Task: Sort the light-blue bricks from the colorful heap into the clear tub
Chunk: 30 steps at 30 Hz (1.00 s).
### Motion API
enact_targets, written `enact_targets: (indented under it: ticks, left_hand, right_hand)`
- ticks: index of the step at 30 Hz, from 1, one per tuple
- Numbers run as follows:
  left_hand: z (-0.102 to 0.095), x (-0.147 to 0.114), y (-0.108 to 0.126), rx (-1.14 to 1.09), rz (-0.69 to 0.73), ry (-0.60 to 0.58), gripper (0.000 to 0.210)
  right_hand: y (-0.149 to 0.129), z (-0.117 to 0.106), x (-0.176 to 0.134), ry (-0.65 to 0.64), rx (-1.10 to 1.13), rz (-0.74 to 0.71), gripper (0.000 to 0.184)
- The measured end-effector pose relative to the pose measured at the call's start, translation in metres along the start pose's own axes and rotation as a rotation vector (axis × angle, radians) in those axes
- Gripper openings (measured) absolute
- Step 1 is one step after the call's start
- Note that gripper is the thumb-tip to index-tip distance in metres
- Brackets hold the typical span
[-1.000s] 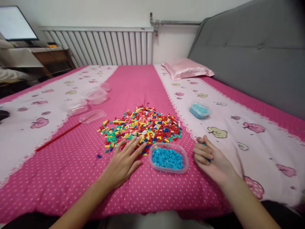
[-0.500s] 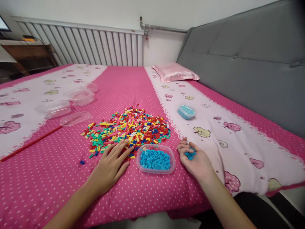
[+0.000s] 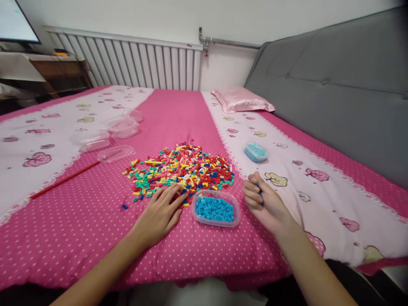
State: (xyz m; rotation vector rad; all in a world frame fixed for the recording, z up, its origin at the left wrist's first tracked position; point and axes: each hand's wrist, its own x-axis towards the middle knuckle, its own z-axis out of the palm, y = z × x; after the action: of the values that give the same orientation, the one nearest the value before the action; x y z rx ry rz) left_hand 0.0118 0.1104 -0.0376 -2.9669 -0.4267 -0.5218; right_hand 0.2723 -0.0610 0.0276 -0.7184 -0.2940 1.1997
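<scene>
My left hand (image 3: pixel 162 211) lies palm down with its fingers stretched out, the fingertips touching the near edge of a heap of small coloured building bricks (image 3: pixel 188 168). My right hand (image 3: pixel 266 202) is curled closed around some blue building bricks, of which only a little blue shows between the fingers. Between the two hands stands a clear plastic tub (image 3: pixel 236 217) without a lid, holding many blue bricks (image 3: pixel 215 208). A second clear tub (image 3: pixel 256 152) with light-blue contents sits beyond my right hand. One dark blue brick (image 3: pixel 124 207) lies apart, left of the heap.
Clear plastic containers (image 3: pixel 119 125) and a flat lid (image 3: pixel 116 154) lie at the left on the pink bedspread (image 3: pixel 178 106). Near them is a red stick (image 3: pixel 65 180). At the back are a pink pillow (image 3: pixel 242 100), a radiator (image 3: pixel 143 61) and a grey headboard (image 3: pixel 321 55).
My right hand has closed its fingers over the blue bricks, which lay visible in its palm before. My left hand stays at the heap's edge. The whole view has shifted slightly.
</scene>
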Motion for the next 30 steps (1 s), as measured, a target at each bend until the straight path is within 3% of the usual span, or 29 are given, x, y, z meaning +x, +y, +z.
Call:
enact_targets:
  ticks: [2,3,6,10,15,30]
  left_hand:
    - [0.0,0.0,0.0,-0.008,-0.007,-0.006,0.043]
    - [-0.001,0.001,0.001,-0.015,-0.015,-0.006,0.043]
    - [-0.002,0.001,0.002,-0.023,-0.025,-0.011,0.043]
    - [-0.003,0.0,0.003,-0.008,-0.025,-0.039,0.045]
    - [-0.004,0.0,0.004,-0.014,-0.033,-0.048,0.045]
    - [-0.008,0.0,0.006,-0.036,-0.012,-0.039,0.041]
  right_hand:
    - [-0.003,0.019,0.005,-0.065,-0.233,-0.017,0.031]
    - [-0.004,0.03,0.008,-0.141,-0.509,-0.056,0.036]
    - [-0.002,0.054,0.015,-0.305,-1.029,-0.155,0.033]
    - [0.016,0.057,0.019,-0.376,-1.535,-0.333,0.029]
    - [0.034,0.042,0.018,-0.365,-1.602,-0.463,0.023]
    - [0.043,0.038,0.016,-0.439,-1.639,-0.418,0.009]
